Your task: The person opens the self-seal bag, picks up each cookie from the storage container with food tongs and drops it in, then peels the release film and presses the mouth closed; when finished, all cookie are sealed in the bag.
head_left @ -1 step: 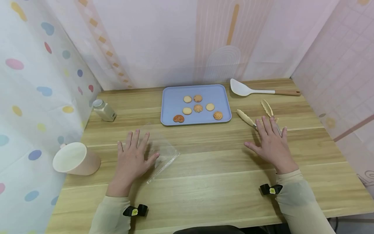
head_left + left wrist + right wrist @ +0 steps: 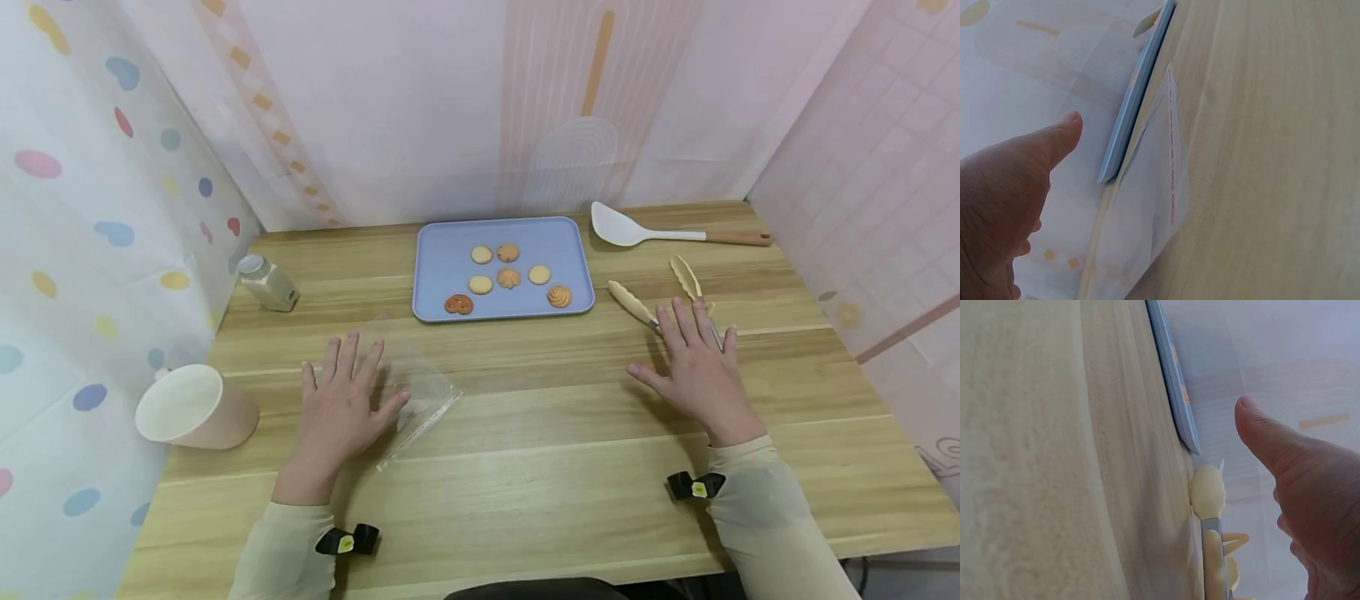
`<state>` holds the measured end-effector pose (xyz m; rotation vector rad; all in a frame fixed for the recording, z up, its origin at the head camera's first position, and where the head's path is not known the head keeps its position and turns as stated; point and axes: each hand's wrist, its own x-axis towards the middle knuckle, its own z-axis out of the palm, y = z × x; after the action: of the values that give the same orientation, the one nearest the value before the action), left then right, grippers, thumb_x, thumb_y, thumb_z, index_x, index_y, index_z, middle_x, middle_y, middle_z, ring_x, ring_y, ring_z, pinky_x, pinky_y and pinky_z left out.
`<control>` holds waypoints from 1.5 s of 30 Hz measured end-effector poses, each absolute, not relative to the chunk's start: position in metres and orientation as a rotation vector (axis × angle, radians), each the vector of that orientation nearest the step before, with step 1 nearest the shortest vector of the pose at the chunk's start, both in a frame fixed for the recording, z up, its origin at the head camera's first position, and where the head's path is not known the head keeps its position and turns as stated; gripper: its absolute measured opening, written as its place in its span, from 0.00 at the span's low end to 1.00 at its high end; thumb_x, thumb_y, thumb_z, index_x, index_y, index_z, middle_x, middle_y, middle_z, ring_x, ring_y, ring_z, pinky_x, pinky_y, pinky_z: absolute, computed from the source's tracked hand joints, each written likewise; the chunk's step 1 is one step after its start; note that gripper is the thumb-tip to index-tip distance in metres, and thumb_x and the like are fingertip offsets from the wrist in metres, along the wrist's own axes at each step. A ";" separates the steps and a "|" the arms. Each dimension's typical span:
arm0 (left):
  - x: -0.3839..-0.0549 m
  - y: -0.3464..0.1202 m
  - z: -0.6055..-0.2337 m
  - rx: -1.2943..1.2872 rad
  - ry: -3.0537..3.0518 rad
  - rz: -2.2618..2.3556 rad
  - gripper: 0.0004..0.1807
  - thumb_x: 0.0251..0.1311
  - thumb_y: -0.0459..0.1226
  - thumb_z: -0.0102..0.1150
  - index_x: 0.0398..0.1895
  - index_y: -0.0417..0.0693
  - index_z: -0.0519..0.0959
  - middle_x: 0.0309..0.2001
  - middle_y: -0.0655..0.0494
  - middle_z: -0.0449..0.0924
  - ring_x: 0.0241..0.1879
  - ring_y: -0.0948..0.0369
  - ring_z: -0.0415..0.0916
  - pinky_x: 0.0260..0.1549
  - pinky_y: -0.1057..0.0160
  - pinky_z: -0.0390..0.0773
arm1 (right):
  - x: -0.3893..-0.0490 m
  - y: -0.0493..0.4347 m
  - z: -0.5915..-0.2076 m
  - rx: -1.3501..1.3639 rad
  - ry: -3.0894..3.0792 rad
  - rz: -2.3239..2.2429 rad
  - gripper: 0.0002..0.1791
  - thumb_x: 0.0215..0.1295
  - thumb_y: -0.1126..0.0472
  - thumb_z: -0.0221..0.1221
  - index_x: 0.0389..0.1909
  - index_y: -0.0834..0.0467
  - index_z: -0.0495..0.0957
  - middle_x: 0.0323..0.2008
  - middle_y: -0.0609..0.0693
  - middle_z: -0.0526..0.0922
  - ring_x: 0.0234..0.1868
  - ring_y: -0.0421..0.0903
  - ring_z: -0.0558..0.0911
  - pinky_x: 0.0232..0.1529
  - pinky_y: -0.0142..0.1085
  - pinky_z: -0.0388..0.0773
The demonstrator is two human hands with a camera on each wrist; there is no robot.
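The left hand (image 2: 341, 408) partly hides a bag (image 2: 423, 385); right hand (image 2: 697, 375), tongs (image 2: 632, 302).

Printed in red along a clear plastic bag (image 2: 1150, 181), too blurred to read. Marked darkly on a yellow sticker (image 2: 345, 544) of the left wristband (image 2: 327, 542) and a matching sticker (image 2: 699, 489) of the right wristband (image 2: 681, 486), too small to decipher. Marked faintly on a capped jar (image 2: 267, 284), likewise illegible.

Pale mug (image 2: 198, 408) at left, capped jar (image 2: 268, 284) beyond it, wooden-handled white spatula (image 2: 671, 236)

Glossy plastic bag (image 2: 426, 390), metal-armed tongs (image 2: 1211, 526), smooth plastic tray (image 2: 442, 260), wood-grain table (image 2: 540, 442)
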<state>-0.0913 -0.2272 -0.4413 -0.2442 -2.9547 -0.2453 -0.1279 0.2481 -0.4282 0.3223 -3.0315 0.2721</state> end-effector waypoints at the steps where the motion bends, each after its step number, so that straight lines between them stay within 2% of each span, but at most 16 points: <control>1: -0.091 -0.227 -0.441 -0.245 -2.955 -0.244 0.46 0.56 0.68 0.50 0.73 0.52 0.59 0.74 0.40 0.48 0.72 0.40 0.43 0.60 0.27 0.43 | -0.128 0.248 -0.428 0.323 -3.031 0.269 0.55 0.58 0.25 0.49 0.75 0.58 0.48 0.76 0.56 0.40 0.74 0.52 0.29 0.61 0.73 0.35; 6: -0.090 -0.228 -0.442 -0.246 -2.962 -0.240 0.47 0.56 0.68 0.49 0.73 0.53 0.59 0.74 0.41 0.48 0.72 0.40 0.42 0.60 0.27 0.43 | -0.127 0.247 -0.430 0.331 -3.024 0.266 0.55 0.58 0.25 0.50 0.75 0.58 0.48 0.76 0.56 0.40 0.75 0.53 0.31 0.61 0.72 0.33; 16: -0.085 -0.229 -0.441 -0.322 -2.979 -0.257 0.46 0.58 0.66 0.51 0.73 0.49 0.58 0.74 0.40 0.47 0.72 0.40 0.41 0.60 0.27 0.44 | -0.126 0.249 -0.430 0.347 -3.000 0.267 0.54 0.59 0.26 0.51 0.75 0.58 0.48 0.76 0.57 0.42 0.75 0.58 0.38 0.60 0.74 0.37; 20: -0.083 -0.232 -0.440 -0.452 -3.021 -0.266 0.44 0.59 0.63 0.53 0.71 0.46 0.60 0.72 0.38 0.53 0.71 0.40 0.48 0.61 0.30 0.50 | -0.125 0.251 -0.428 0.360 -3.000 0.290 0.54 0.60 0.28 0.51 0.76 0.58 0.45 0.76 0.57 0.42 0.75 0.56 0.37 0.61 0.73 0.37; 24: -0.080 -0.239 -0.439 -0.608 -3.047 -0.313 0.42 0.58 0.58 0.59 0.69 0.43 0.64 0.70 0.38 0.58 0.69 0.39 0.53 0.61 0.32 0.54 | -0.122 0.253 -0.428 0.387 -3.009 0.330 0.53 0.62 0.30 0.52 0.76 0.58 0.43 0.76 0.56 0.43 0.75 0.55 0.38 0.63 0.70 0.38; 30: -0.088 -0.258 -0.445 -0.909 -2.982 -0.336 0.37 0.56 0.53 0.64 0.66 0.46 0.69 0.68 0.38 0.62 0.66 0.37 0.58 0.60 0.34 0.59 | -0.118 0.246 -0.432 0.544 -2.934 0.494 0.50 0.61 0.40 0.61 0.73 0.64 0.52 0.71 0.63 0.55 0.72 0.62 0.53 0.66 0.64 0.48; 34: -0.101 -0.267 -0.449 -1.029 -2.952 -0.353 0.36 0.56 0.51 0.66 0.67 0.49 0.69 0.69 0.39 0.60 0.66 0.36 0.56 0.59 0.33 0.59 | -0.118 0.224 -0.433 0.761 -2.856 0.579 0.47 0.60 0.42 0.63 0.70 0.67 0.57 0.69 0.65 0.60 0.70 0.63 0.58 0.66 0.59 0.54; 40: -0.109 -0.268 -0.457 -1.069 -3.026 -0.258 0.36 0.63 0.58 0.54 0.71 0.58 0.63 0.74 0.43 0.51 0.71 0.41 0.48 0.60 0.32 0.57 | -0.118 0.163 -0.436 1.085 -2.863 0.597 0.43 0.63 0.38 0.56 0.70 0.62 0.60 0.70 0.58 0.61 0.70 0.57 0.60 0.68 0.54 0.55; 45: -0.110 -0.247 -0.458 -1.034 -3.056 -0.245 0.35 0.63 0.60 0.51 0.72 0.60 0.63 0.74 0.42 0.50 0.71 0.41 0.47 0.61 0.34 0.56 | -0.120 0.120 -0.439 1.285 -2.868 0.614 0.41 0.66 0.36 0.53 0.71 0.58 0.61 0.70 0.54 0.62 0.71 0.53 0.60 0.69 0.52 0.54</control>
<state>-0.1102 -0.2469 -0.4578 -1.0338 -3.0558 -0.2446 -0.1196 0.1203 -0.4386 1.2848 -2.8684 0.6138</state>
